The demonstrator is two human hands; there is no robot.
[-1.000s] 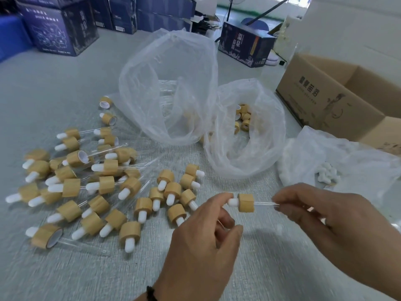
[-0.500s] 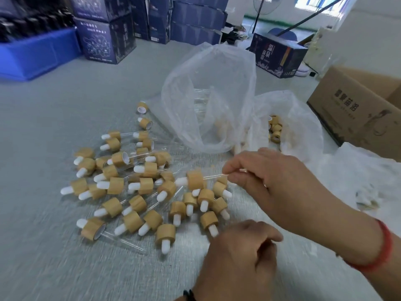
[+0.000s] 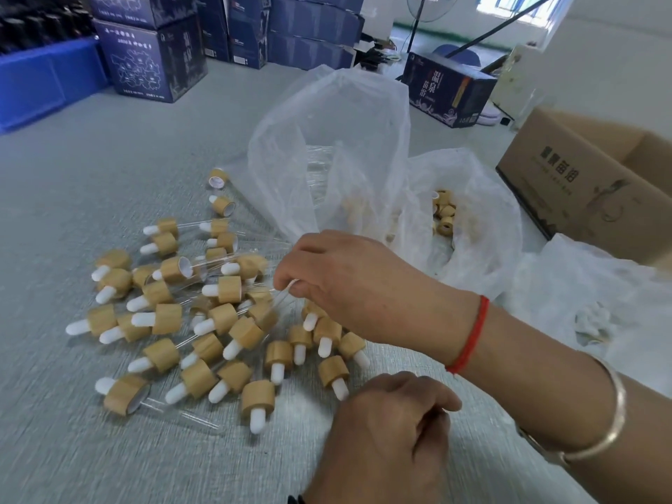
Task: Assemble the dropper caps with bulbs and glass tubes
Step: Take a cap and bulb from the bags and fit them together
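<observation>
Hands over grey table (image 3: 91, 150), both knuckles-up. Right hand (image 3: 349, 281) reaches leftward across the view from the right edge, forearm bare, red cord (image 3: 469, 336) at the wrist and a silver bangle (image 3: 603, 423) further up; its fingers are curled downward and the fingertips (image 3: 287, 281) pinch the end of a glass tube (image 3: 280, 301), which slants down and left to a wooden cap (image 3: 247, 331) with white bulb (image 3: 231, 349) at the edge of the pile; whether that cap touches the table cannot be told. Left hand (image 3: 389, 427) lies low in the foreground, near the bottom edge, fingers curled inward in a loose fist; whether anything is in it cannot be told. Pile of droppers (image 3: 163, 318) spreads left of both hands: wooden caps with white bulbs, many with clear tubes, lying at all angles, some touching. Clear bag (image 3: 327, 147) stands open behind the right hand, glass tubes faintly seen inside. Second bag (image 3: 472, 227) just beside it on the right holds loose caps (image 3: 443, 212). Third bag (image 3: 589, 296), flat at right, holds white bulbs, blurred. Cardboard box (image 3: 582, 183) at far right, open. Dark blue cartons (image 3: 152, 56) stacked along the back, blue bin (image 3: 40, 78) at far left.
</observation>
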